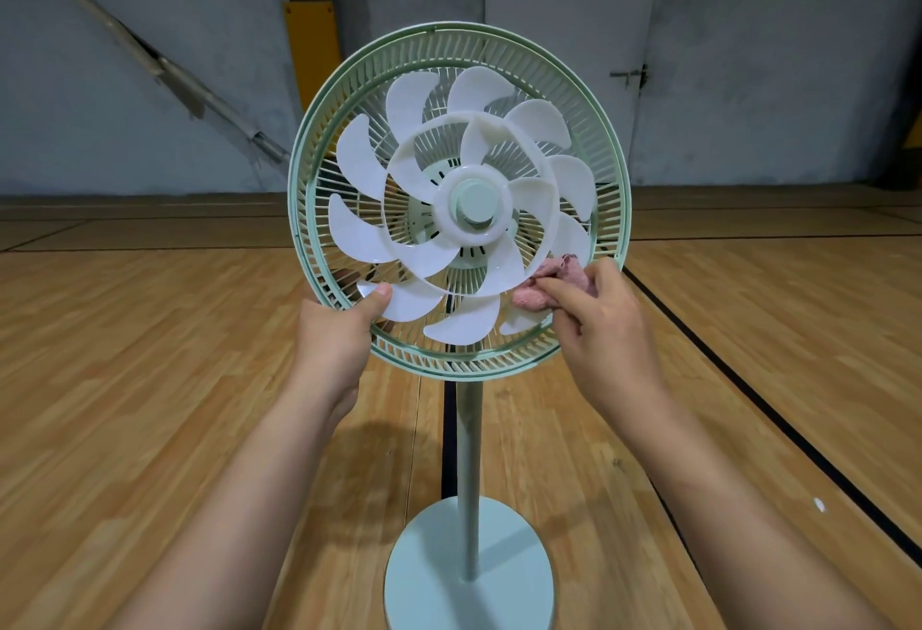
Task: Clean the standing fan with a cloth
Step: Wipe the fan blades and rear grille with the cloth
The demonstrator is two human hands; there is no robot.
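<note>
Right grip (598, 315), fingers curled, pinches a bunched pink cloth (531, 299) and presses it on the lower-right part of the standing fan (459, 30), where a white blade (519, 322) meets the green rear guard (606, 170). Left grip (339, 330) clasps the guard's lower-left edge, thumb laid on another blade tip, probably to stop the wheel turning. No front guard covers the blades. From the cloth, the hub (471, 204) lies up and to the left. Each blade's long axis curves outward from hub to rim, so a wipe would likely run along that line, and the right grip is the nearer one. Pole (469, 455) stands upright on the wooden floor (149, 380). Hidden: the left fingers behind the guard and the blade surface under the cloth; the motor shows only between ribs. The base (469, 579) is cut by the lower frame edge. Dust cannot be made out.
</note>
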